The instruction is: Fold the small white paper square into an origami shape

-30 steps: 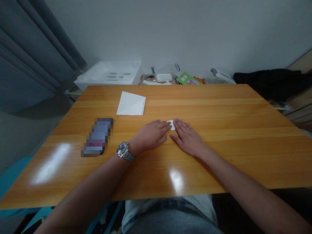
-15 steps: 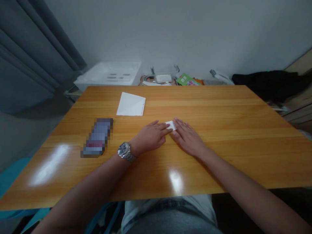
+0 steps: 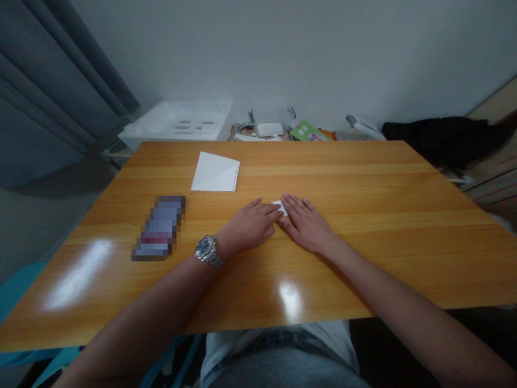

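A small folded piece of white paper [image 3: 279, 207] lies flat on the wooden table [image 3: 355, 183], mostly covered by my fingers. My left hand [image 3: 257, 222], with a metal watch [image 3: 207, 250] at its wrist, rests two outstretched fingertips on the paper's left part. From the right, my right hand [image 3: 305, 222] lies flat, its straight fingers over the paper's right edge. Neither hand grips the paper. How it is folded underneath is hidden.
A larger white sheet [image 3: 216, 172] with a perforated edge lies farther back on the left. A blurred-out phone [image 3: 161, 226] is left of my left hand. Beyond the table stand a white tray [image 3: 177, 118] and a green booklet [image 3: 309, 132].
My right hand has slid left over the small paper, covering more of it and coming closer to my left fingertips. My left hand stays nearly in place.
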`<state>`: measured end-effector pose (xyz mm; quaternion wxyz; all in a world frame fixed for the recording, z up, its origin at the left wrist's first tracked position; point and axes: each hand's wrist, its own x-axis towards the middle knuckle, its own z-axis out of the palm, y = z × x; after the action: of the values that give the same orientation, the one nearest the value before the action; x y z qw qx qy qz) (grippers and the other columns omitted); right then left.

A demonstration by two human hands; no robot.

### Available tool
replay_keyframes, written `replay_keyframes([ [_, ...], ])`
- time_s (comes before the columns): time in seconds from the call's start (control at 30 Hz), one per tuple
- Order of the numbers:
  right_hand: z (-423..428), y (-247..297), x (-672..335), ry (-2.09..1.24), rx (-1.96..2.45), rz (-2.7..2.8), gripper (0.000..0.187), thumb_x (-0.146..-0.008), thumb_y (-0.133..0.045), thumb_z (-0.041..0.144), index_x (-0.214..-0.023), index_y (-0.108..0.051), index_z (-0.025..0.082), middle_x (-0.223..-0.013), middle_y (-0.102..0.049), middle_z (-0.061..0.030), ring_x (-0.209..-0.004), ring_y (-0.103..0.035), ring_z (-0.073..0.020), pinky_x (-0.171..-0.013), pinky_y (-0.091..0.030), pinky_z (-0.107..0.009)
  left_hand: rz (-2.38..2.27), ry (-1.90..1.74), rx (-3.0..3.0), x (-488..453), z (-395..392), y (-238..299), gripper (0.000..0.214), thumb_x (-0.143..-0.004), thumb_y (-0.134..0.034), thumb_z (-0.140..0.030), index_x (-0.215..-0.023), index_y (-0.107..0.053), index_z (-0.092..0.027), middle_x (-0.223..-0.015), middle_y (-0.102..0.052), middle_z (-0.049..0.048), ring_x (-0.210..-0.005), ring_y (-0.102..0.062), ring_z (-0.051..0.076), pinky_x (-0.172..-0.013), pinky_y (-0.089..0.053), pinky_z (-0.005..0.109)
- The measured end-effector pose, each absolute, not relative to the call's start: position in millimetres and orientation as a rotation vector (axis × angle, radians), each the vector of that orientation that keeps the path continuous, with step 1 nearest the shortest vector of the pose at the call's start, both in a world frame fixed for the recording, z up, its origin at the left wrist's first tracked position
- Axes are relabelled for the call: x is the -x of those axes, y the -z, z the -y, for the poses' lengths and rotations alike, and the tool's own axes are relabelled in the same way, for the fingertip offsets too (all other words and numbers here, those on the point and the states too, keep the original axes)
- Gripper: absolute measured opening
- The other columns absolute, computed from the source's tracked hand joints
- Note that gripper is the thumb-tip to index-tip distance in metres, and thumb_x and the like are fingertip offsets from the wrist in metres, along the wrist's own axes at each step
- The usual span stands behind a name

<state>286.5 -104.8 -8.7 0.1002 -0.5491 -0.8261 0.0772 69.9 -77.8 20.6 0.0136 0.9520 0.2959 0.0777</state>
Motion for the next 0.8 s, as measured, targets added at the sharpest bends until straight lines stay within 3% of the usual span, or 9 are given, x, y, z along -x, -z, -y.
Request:
replay_keyframes([
  [0.1, 105, 8, -286, -0.243, 1.634, 2.445, 0.075, -0.105, -0.022, 0.061, -0.161, -0.030, 0.013, -0.168, -0.026, -0.0116, -0.157, -0.023, -0.0238, -0.128, -0.017, -0.048, -0.996, -0.295, -2.987, -70, 77, -15, 0.046, -0.102, -0.041, -0.025, -0.144, -0.053, -0.010, -0.149, -0.055, 0.0142, -0.137, -0.053, 0.024, -0.125, -0.027, 0.042],
  [0.2, 106, 7, -285, -0.247, 1.626, 2.439, 0.077, -0.104, -0.022, 0.064, -0.162, -0.028, 0.013, -0.168, -0.025, -0.0129, -0.156, -0.023, -0.0247, -0.128, -0.017, -0.048, -1.047, -0.320, -3.015, -68, 78, -5, 0.054, -0.106, -0.035, -0.032, -0.152, -0.042, -0.004, -0.160, -0.040, 0.0196, -0.150, -0.037, 0.027, -0.127, -0.024, 0.047],
  [0.5, 106, 7, -285, -0.252, 1.626, 2.450, 0.081, -0.102, -0.020, 0.066, -0.163, -0.026, 0.013, -0.168, -0.025, -0.0143, -0.156, -0.023, -0.0252, -0.128, -0.018, -0.048, -1.123, -0.291, -3.008, -67, 83, 7, 0.058, -0.108, -0.029, -0.034, -0.156, -0.035, -0.003, -0.163, -0.031, 0.0201, -0.155, -0.026, 0.029, -0.127, -0.022, 0.052],
  [0.8, 105, 10, -287, -0.242, 1.624, 2.410, 0.077, -0.105, -0.017, 0.061, -0.162, -0.027, 0.009, -0.168, -0.024, -0.0143, -0.157, -0.022, -0.0229, -0.128, -0.017, -0.045, -1.125, -0.308, -2.997, -65, 81, 3, 0.055, -0.108, -0.029, -0.033, -0.155, -0.039, -0.007, -0.162, -0.034, 0.0178, -0.154, -0.030, 0.028, -0.127, -0.020, 0.053],
])
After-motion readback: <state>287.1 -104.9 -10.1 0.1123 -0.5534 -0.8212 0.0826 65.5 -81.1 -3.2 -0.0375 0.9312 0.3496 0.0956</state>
